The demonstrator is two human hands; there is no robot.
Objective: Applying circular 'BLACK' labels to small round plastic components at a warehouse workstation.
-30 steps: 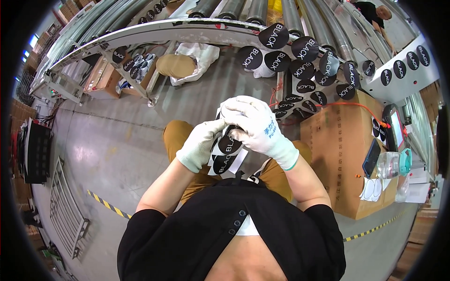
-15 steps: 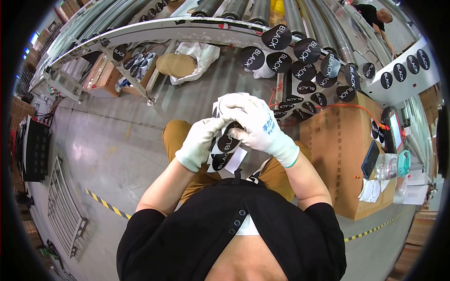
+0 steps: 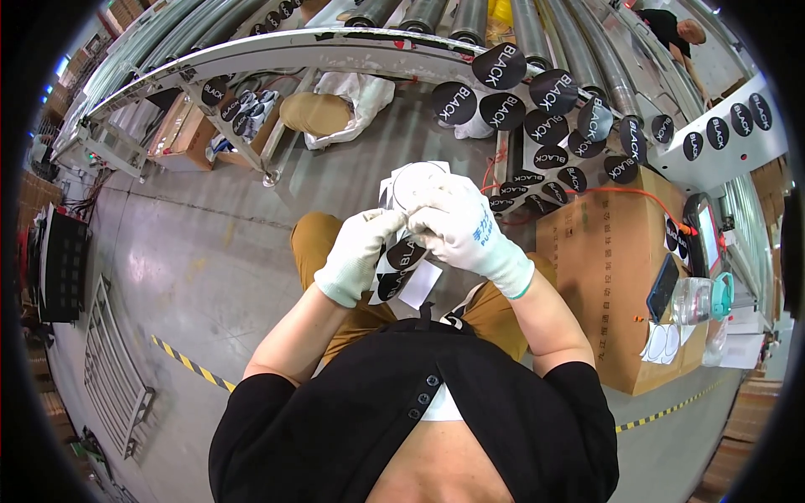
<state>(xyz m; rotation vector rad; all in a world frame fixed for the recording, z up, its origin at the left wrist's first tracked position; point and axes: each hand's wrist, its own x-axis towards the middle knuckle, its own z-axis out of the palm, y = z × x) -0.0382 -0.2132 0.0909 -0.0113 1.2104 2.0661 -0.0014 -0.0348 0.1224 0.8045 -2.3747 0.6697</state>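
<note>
A strip of round black stickers [image 3: 404, 255] on white backing hangs between my two gloved hands, above my lap. My left hand [image 3: 359, 253] pinches its left side, thumb and fingertips pressed together. From the other side my right hand [image 3: 457, 226] closes on the same strip, its bent fingers meeting the left fingertips. Above the fingers shows a pale part of the backing with a circular outline [image 3: 418, 180]. Below them, black ovals and a plain white paper flap [image 3: 421, 285] hang down. Exactly what the right fingertips grip is hidden.
A roller conveyor [image 3: 277, 57] runs ahead, many black stickers [image 3: 549, 127] stuck on its right end. At right, a large carton [image 3: 608, 285] carries a phone [image 3: 662, 287] and clear bottle [image 3: 692, 300]. Brown discs [image 3: 314, 114] lie under the conveyor. Another person [image 3: 671, 33] is far right.
My right hand has shifted slightly down and left, its fingers curling tighter toward the left fingertips. More of the pale circle above them shows, and less of the upper black sticker.
</note>
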